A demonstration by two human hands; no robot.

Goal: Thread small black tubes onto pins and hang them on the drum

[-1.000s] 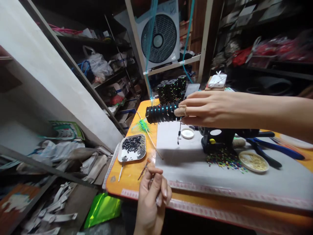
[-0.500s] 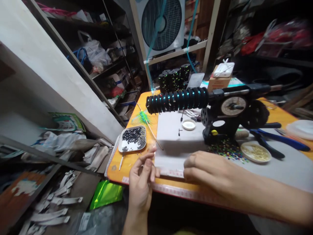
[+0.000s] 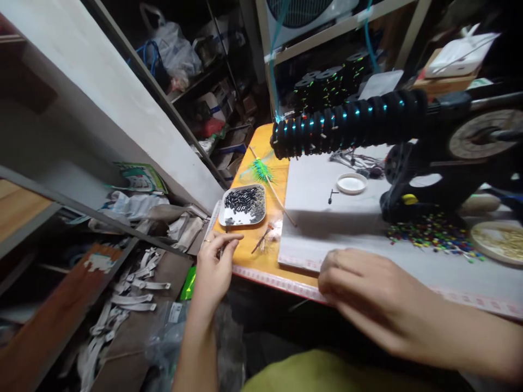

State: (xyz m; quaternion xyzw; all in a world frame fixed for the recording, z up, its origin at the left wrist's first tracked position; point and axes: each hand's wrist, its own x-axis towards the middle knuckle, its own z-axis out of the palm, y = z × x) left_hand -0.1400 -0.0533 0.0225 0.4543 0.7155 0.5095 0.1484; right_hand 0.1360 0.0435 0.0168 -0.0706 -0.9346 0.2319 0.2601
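Small tray [image 3: 244, 205] of black beads sits at the surface's [image 3: 261, 260] left edge, just ahead of my left hand [image 3: 214, 267], whose fingers pinch something tiny, ready for picking. My right hand [image 3: 368, 296] rests flat, fingers together, steadying on the white mat [image 3: 351, 239].

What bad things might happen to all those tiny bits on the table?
The left hand sits at the table's near corner, close to the tray of small black pieces; a bump might tip them to the floor. The coloured beads lie loose on the grey mat, so the right hand might sweep some off the near edge. The row of black spools sticks out over the table, and a raised hand might knock it.
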